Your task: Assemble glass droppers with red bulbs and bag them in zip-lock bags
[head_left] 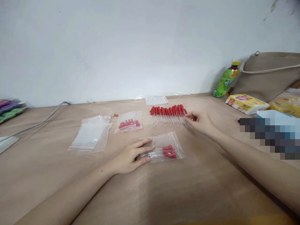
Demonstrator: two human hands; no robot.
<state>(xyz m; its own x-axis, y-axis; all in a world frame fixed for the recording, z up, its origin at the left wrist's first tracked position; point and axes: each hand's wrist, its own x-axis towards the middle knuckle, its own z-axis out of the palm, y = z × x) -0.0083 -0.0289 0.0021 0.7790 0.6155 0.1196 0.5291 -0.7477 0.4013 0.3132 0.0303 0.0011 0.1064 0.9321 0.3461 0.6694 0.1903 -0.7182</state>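
My left hand [132, 157] lies with its fingers spread on a clear zip bag [179, 151]. Inside that bag are several glass droppers with red rubber bulbs [169, 151], their thin tubes running under my fingertips. A row of red-bulbed droppers [167, 115] is laid side by side beyond the bag, bulbs toward the wall. At the right end of this row, my right hand [197, 120] pinches a dropper by its clear tube, thumb and forefinger together; the fingers partly hide it.
To the left are a stack of zip bags [87, 134] and a filled bag of droppers [127, 123]. Another flat bag [156, 100] lies by the wall. A green bottle [226, 80], yellow tissue pack [247, 103] and beige handbag [264, 75] stand right; a grey cable [44, 120] crosses the left.
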